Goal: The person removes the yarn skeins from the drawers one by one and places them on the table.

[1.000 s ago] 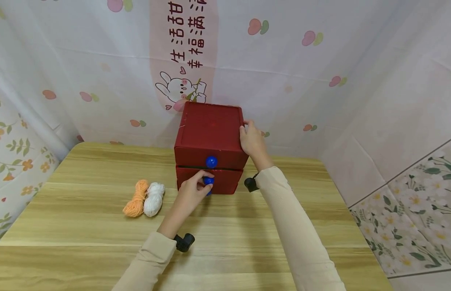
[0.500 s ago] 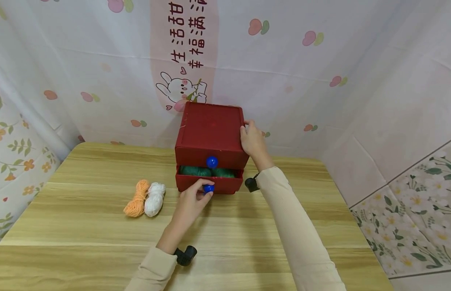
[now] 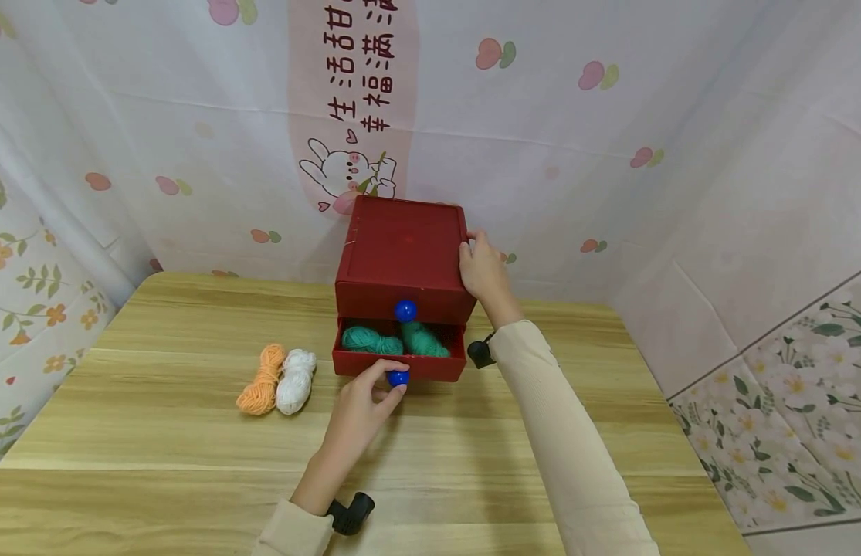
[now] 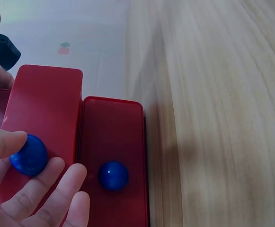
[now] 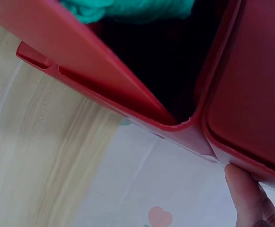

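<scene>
A red drawer cabinet (image 3: 405, 243) stands against the back curtain, with its middle drawer (image 3: 433, 370) pulled out. Thumb and index finger of my left hand (image 3: 361, 405) pinch that drawer's blue round knob (image 3: 398, 378). Inside the drawer lie two green yarn skeins, one on the left (image 3: 367, 340) and one towards the right (image 3: 425, 341). My right hand (image 3: 484, 270) holds the cabinet's upper right side, its thumb near the top edge. Above, the upper drawer's blue knob (image 3: 405, 310) shows. The lower drawer's knob (image 4: 113, 175) appears in the left wrist view, on a closed front.
Left of the cabinet, an orange yarn skein (image 3: 262, 380) and a white yarn skein (image 3: 296, 381) lie side by side on the wooden table (image 3: 159, 432). A printed curtain (image 3: 541, 154) hangs right behind the table's back edge.
The middle drawer has come out from closed towards the person, my left hand moving back with its knob. The green skeins have come into sight. My right hand has stayed in place.
</scene>
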A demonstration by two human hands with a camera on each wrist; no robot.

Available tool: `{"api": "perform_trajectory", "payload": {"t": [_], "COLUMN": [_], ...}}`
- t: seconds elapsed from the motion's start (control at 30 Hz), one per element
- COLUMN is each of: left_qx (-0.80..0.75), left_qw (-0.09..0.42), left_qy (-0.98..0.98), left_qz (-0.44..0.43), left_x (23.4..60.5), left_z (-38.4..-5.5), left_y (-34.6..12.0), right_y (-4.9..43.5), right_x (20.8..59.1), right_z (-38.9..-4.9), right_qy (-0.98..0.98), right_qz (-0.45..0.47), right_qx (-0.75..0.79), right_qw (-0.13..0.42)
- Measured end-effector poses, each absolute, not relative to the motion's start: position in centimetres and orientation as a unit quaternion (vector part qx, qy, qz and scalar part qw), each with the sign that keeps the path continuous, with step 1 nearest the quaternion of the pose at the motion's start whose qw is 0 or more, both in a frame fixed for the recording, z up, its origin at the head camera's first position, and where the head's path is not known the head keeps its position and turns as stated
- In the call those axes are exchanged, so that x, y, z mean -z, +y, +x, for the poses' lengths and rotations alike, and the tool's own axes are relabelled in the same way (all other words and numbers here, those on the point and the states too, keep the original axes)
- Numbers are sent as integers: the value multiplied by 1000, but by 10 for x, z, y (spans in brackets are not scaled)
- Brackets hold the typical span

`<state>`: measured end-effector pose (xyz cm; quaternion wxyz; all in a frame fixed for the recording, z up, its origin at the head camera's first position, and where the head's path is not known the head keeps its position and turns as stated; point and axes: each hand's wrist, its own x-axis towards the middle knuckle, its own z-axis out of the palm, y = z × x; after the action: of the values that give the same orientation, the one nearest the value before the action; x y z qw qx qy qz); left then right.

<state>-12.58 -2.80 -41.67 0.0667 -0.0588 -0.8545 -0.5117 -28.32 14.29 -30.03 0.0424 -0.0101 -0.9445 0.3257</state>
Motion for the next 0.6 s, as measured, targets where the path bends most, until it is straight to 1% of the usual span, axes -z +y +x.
{"api": "perform_trajectory", "payload": {"t": [0.6], "left_qx": [511], "left_qw": [63], "left_qy": [-855], "left_qz": [-57], "left_x": [420], "left_z": [-108], "left_y": [-29], "right_y": [143], "right_x": [301], "right_z": [-282], "right_qy": [-943], "right_qz": [-10], "right_qx": [-330], "right_qw": [45]}}
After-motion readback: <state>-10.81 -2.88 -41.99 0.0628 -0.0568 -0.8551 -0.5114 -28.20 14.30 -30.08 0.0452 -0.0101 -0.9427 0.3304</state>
